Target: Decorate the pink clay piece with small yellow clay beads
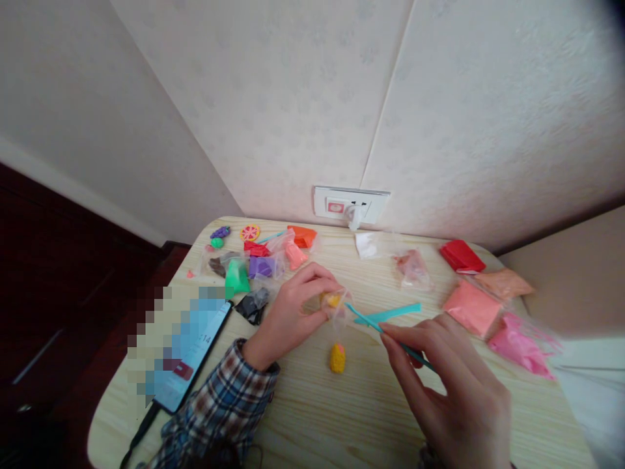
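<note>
gripping a small clear bag (pixel 342 317) in the left hand (pixel 291 305), closed on its left side at the ends of thumb and fingers. gripping a thin turquoise tool (pixel 372 324) in the right hand (pixel 456 394), closed between thumb and fingertips partway along the shaft. pointing leftward with the tip, right at the bag; cannot tell whether touching the outside or reaching in.

extending the left arm from the lower left in a plaid sleeve (pixel 232 404), with fingers arched above and thumb curved beneath, leaving a gap between them. holding the right hand at the lower right, with bent knuckles uppermost and thumb toward the left.

showing yellow clay-like stuff (pixel 333 301) through the bag's thin, wrinkled film. seen on the table (pixel 312 423) just below the bag: a yellow piece (pixel 337 360), small, oval and bumpy, with a pink dab at the upper end. placed to the right of the bag, partly behind the tool: a flat turquoise strip (pixel 398 312). lying left of the sleeve: a phone (pixel 190 365), lit and partly pixelated. grouped beyond the left hand: coloured packets, including a green packet (pixel 237 277) and a purple packet (pixel 261 266).
</note>
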Available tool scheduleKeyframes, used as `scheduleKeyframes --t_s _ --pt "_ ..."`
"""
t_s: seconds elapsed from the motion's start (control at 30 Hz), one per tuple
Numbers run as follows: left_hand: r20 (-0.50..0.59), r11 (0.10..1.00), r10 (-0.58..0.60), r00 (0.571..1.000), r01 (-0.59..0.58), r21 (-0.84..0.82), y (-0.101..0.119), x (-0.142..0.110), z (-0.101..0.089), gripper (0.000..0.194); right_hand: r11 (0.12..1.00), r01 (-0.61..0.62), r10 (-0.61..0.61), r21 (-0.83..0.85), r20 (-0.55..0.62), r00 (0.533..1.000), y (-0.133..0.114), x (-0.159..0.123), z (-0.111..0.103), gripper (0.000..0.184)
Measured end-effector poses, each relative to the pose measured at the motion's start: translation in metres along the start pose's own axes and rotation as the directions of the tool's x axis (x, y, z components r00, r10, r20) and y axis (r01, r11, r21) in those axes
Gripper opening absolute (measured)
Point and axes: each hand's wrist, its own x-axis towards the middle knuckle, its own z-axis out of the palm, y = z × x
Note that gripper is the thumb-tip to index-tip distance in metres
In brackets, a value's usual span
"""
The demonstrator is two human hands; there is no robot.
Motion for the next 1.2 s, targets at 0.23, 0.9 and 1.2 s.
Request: scheduleKeyframes --t_s 0.23,0.9,1.2 --pt "-0.005 0.999 -0.001 1.0 0.0 -0.042 0.003 0.0 0.0 0.009 0.999 -0.029 0.028 0.015 0.019 0.999 0.0 -0.001 -0.001 0.008" --pt "0.049 0.94 -0.085 0.995 0.096 -0.327 -0.006 0.0 0.001 0.013 0.952 -0.213 0.187 0.219 0.132 0.973 0.004 0.007 -0.006 0.02" --pt "0.127 0.916 -0.083 0.988 0.126 -0.381 -0.003 -0.001 0.0 0.007 0.768 -0.527 0.402 0.364 0.366 0.839 0.014 0.003 -0.005 0.037"
